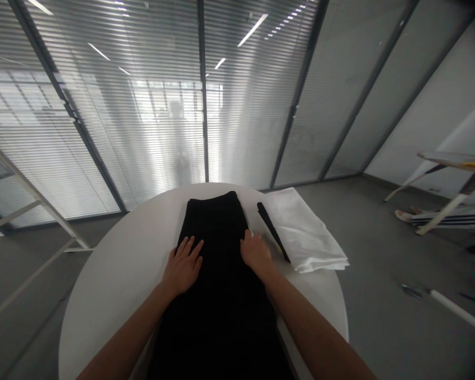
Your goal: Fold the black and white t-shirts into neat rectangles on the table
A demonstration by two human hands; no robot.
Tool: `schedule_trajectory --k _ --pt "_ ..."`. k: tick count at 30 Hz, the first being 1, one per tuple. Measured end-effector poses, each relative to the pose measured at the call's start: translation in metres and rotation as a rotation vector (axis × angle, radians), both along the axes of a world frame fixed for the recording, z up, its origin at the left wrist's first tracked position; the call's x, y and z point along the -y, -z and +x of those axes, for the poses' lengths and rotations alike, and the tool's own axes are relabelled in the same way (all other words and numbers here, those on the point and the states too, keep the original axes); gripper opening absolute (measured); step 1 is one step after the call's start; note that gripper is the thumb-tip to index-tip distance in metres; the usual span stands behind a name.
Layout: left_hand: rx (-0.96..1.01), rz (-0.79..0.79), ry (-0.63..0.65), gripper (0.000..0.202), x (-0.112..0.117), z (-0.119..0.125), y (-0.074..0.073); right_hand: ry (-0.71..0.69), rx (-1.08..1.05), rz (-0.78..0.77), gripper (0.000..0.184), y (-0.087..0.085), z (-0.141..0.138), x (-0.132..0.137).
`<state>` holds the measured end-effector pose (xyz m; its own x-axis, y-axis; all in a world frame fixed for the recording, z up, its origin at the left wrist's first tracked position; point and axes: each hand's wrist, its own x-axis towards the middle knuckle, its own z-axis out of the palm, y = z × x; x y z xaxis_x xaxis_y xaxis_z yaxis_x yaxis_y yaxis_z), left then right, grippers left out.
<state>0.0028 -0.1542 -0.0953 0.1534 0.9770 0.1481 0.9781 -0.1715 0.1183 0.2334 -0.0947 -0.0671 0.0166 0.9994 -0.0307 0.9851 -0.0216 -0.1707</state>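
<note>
A long black garment [217,274], perhaps trousers or a skirt, lies flat on the round white table [106,269]. Its straight, waistband-like end points away from me, and its near part runs out of the bottom of the view. My left hand [182,266] rests flat on its left edge with the fingers spread. At the opposite edge, my right hand [256,252] has its fingers curled in and closed on the fabric; the fingertips are partly hidden. Just right of that hand lie a folded white cloth [304,232] and a narrow black strip [275,232] along its left side.
White metal framing [43,203] stands left of the table. Behind it runs a glass wall with blinds [158,126]. To the right, another table [451,160] has a yellow thing on it, and a person's striped trouser leg [455,217] shows beneath. A white bar [459,311] is at lower right.
</note>
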Motion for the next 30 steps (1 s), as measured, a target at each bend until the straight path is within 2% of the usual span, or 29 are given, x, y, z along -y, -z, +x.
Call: schedule_trajectory --k 4,9,12,14,17,20,24,30 --pt "-0.014 -0.006 0.001 0.053 0.01 0.002 -0.001 -0.118 0.003 -0.074 0.033 -0.008 0.007 0.005" --pt "-0.029 -0.025 -0.007 0.053 0.037 0.004 -0.002 -0.306 0.01 -0.201 0.031 -0.023 0.019 0.015" --pt "0.014 -0.054 -0.024 0.052 0.049 0.005 -0.01 -0.406 -0.02 -0.258 0.03 -0.028 0.029 0.009" --pt "0.081 -0.073 -0.053 0.049 0.046 0.002 -0.019 -0.401 -0.033 -0.269 0.025 -0.03 0.033 -0.002" --pt "0.239 -0.044 -0.174 0.042 0.025 -0.006 -0.034 -0.305 -0.066 -0.237 0.033 -0.03 0.033 -0.025" --pt "0.352 -0.024 -0.309 0.043 -0.01 -0.015 -0.043 -0.208 -0.11 -0.185 0.04 -0.027 0.028 -0.05" --pt "0.397 -0.143 -0.423 0.052 -0.053 -0.022 -0.04 -0.119 -0.154 -0.14 0.044 -0.02 0.018 -0.075" --pt "0.529 -0.205 -0.479 0.049 -0.097 -0.036 -0.035 -0.048 -0.228 -0.088 0.047 -0.004 0.01 -0.097"
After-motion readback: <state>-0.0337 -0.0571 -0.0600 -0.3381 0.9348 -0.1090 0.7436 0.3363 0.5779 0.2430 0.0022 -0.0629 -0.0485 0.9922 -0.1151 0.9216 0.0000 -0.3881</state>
